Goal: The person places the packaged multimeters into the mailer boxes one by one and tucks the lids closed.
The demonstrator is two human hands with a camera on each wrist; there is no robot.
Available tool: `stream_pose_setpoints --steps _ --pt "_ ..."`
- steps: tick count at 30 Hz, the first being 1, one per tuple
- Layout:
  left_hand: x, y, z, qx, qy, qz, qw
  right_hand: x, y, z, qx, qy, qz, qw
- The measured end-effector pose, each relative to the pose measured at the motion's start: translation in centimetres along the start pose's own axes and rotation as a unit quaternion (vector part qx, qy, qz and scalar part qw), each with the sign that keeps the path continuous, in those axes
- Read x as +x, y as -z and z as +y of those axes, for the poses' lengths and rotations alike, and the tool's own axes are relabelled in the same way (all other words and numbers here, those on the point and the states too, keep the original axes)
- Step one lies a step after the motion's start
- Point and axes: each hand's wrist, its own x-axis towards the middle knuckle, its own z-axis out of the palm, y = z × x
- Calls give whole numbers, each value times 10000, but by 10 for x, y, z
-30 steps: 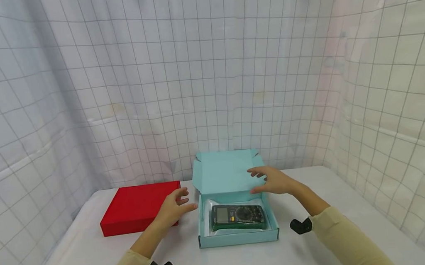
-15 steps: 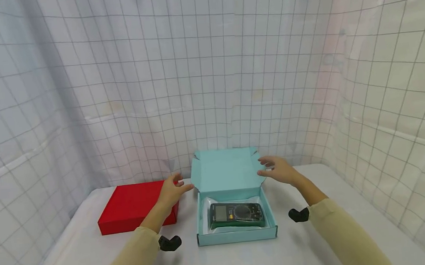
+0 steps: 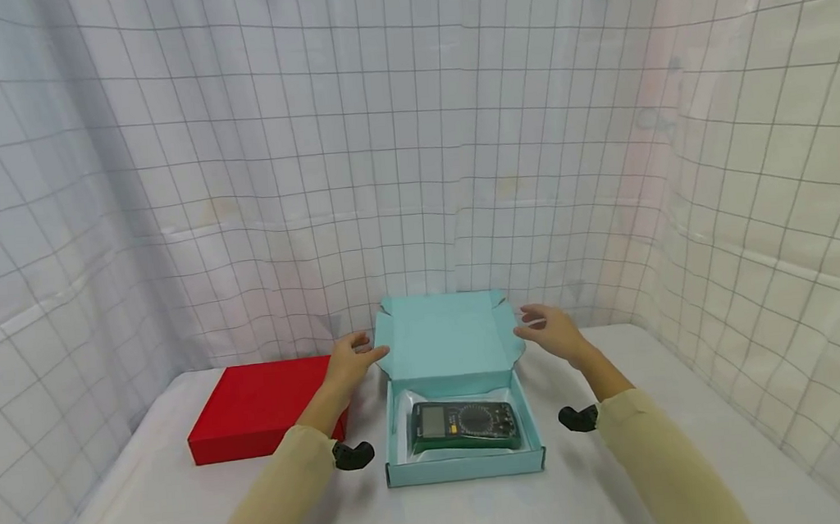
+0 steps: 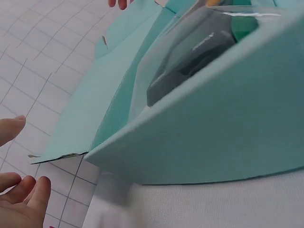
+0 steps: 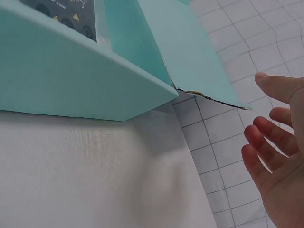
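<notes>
A light blue cardboard box [image 3: 466,467] lies with its lid [image 3: 448,334] folded back behind it. Inside is a green and black multimeter [image 3: 465,425] in a clear plastic bag. My left hand [image 3: 346,360] is beside the lid's left side flap, thumb and fingers spread around its edge. A gap shows between this hand [image 4: 21,202] and the flap in the left wrist view. On the other side, my right hand [image 3: 555,335] is by the right side flap. In the right wrist view the right hand [image 5: 282,156] has loosely bent fingers, apart from the flap.
A red box [image 3: 264,406] lies to the left of the blue box, partly behind my left forearm. The table [image 3: 455,518] is covered in white cloth. A white gridded curtain [image 3: 413,172] hangs behind and on both sides.
Both hands have moved away from me to the lid's sides. My left hand has come forward and slightly right; my right hand has shifted outward from over the lid. The box stays put.
</notes>
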Motion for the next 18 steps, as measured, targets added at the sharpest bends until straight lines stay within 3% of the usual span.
stream_pose_setpoints --steps 7,13,18 --pt "10 -5 -5 -534 80 27 9985 5 -11 6 219 -261 -73 9994" --pt "15 -9 -12 -1348 158 -218 9905 9 -19 11 1197 -631 -271 9904" --pt "13 -8 -16 -1691 230 -254 9850 9 -22 12 1686 -742 -238 9826"
